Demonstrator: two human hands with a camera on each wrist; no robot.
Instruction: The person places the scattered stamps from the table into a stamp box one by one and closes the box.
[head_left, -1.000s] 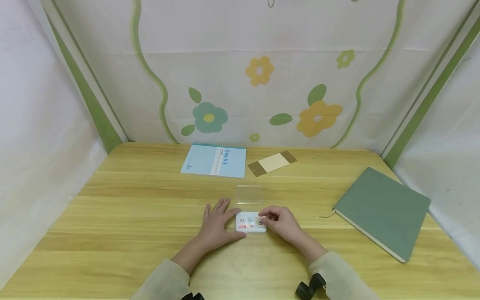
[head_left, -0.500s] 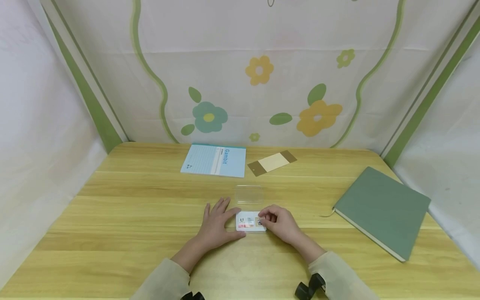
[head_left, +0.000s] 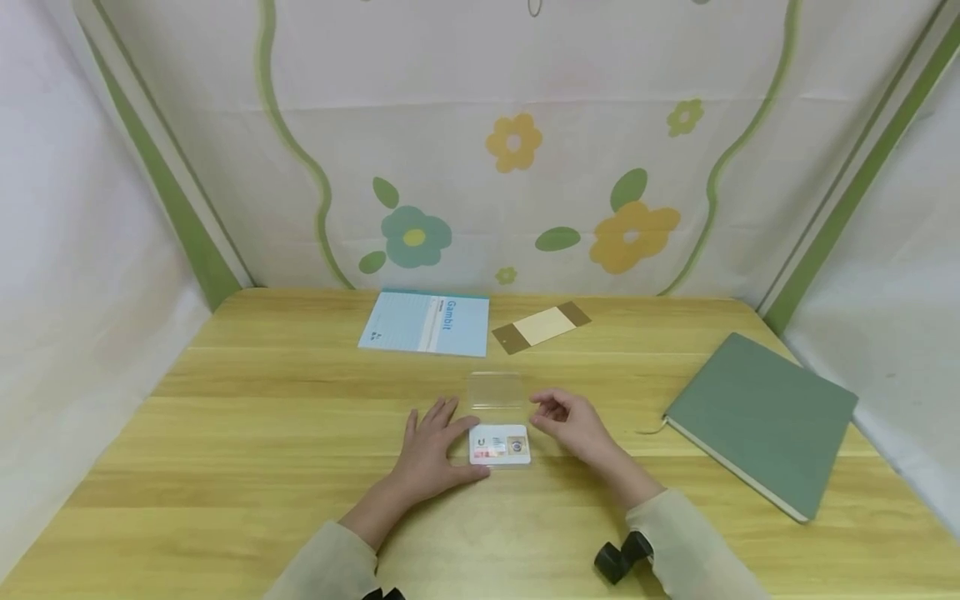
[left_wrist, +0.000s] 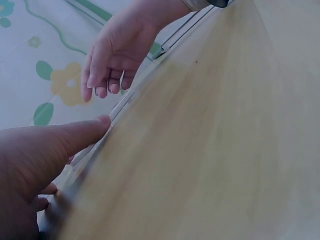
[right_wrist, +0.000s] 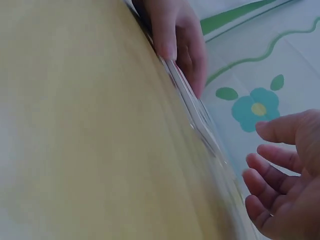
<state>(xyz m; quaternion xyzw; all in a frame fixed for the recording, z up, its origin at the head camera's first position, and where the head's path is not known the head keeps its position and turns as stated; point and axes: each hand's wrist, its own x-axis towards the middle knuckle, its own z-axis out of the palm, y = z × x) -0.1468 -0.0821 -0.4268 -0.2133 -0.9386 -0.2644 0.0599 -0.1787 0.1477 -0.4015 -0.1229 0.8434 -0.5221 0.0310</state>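
Observation:
A white printed card [head_left: 491,452] with a small gold square at its right end lies in a low clear plastic case on the table. My left hand [head_left: 429,454] holds the case from the left, thumb on the near edge and index finger on the far edge. Just off its right end, my right hand [head_left: 576,427] hovers with loosely curled fingers and nothing in them. Behind the card lies a clear plastic lid [head_left: 495,390]. In the right wrist view the case [right_wrist: 185,97] appears edge-on beneath the left hand's fingers, and the right hand [right_wrist: 295,175] is apart from it.
At the back of the wooden table [head_left: 247,483] lie a light blue notebook [head_left: 426,323] and a brown and cream paper strip [head_left: 542,327]. A green hardcover book [head_left: 765,425] lies on the right. A flowered curtain [head_left: 465,167] hangs behind.
My right hand has let go of the card's right end and moved slightly up and to the right. The gold square is now fully uncovered. My left hand stays in place.

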